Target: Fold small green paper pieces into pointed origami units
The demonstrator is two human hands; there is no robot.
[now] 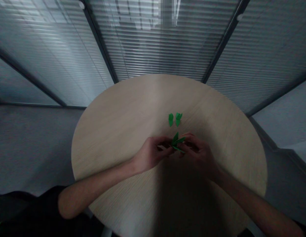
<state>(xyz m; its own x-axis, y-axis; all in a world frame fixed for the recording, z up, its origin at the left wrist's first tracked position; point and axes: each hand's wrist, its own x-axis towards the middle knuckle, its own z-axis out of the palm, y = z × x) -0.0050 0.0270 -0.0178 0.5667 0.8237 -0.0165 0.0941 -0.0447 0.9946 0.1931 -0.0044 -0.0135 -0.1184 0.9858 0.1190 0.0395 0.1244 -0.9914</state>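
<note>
Between my two hands is a folded green paper piece (176, 141) with several pointed flaps standing out. My left hand (155, 149) pinches its left side between thumb and fingers. On the other side, my right hand (197, 149) has its fingers closed on the right flaps. Just beyond the hands, two small folded green paper pieces lie side by side on the table: a narrow one (170, 119) and, to its right, one with a split top (178, 119). The exact folds inside my grip are partly hidden by my fingers.
A round light-wood table (113, 131) spans the middle of the view, with my forearms over its near half. Glass panels with blinds (153, 56) and dark frames stand behind it. Grey floor (37, 138) shows at the left. A dark shadow falls across the table's front.
</note>
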